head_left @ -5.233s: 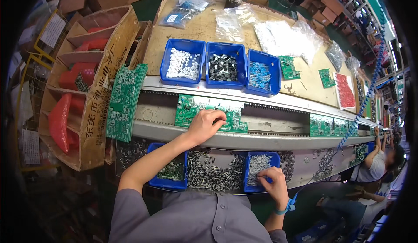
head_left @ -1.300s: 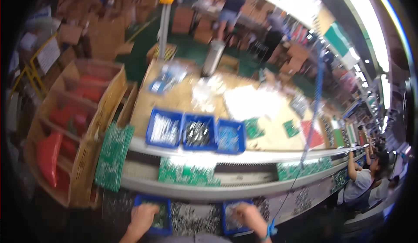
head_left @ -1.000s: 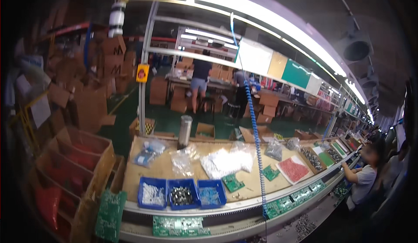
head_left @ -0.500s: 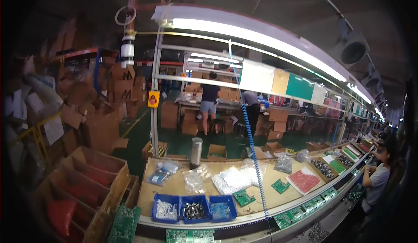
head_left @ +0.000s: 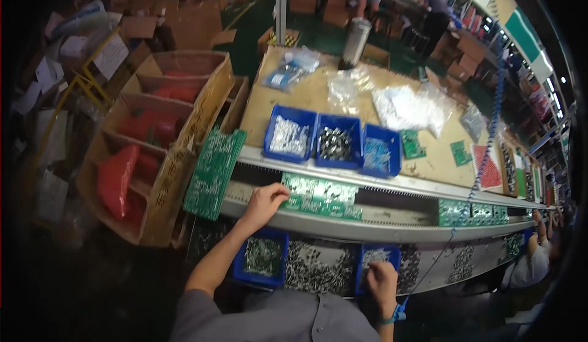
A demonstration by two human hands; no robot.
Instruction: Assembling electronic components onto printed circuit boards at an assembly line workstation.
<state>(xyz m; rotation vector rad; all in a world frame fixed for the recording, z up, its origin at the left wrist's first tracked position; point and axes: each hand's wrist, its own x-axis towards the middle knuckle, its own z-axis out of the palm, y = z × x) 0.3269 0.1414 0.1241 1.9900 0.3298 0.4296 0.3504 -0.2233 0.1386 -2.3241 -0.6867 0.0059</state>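
Note:
A green circuit board [head_left: 321,196] lies on the conveyor rails in front of me. My left hand [head_left: 267,203] is at its left end, fingers curled together by the board's edge; whether they pinch a small part is too small to tell. Low on the near side, my right hand [head_left: 383,279] is over a blue bin [head_left: 373,258] of small pale parts, its fingers bent and pressed together. What they hold, if anything, is hidden. A blue strap [head_left: 399,313] circles my right wrist. Another blue bin [head_left: 262,257], with thin-legged parts, sits below my left hand.
Three blue bins [head_left: 338,143] of small parts line the worktable's near edge. Stacked green boards [head_left: 213,173] stand at the left, beside a divided carton [head_left: 184,152] with red bags. A coiled blue cord [head_left: 495,109] hangs at the right. Another person [head_left: 531,268] works further along.
The view has tipped down and turned, so the table sits higher in the picture. Both my hands and forearms have come into view.

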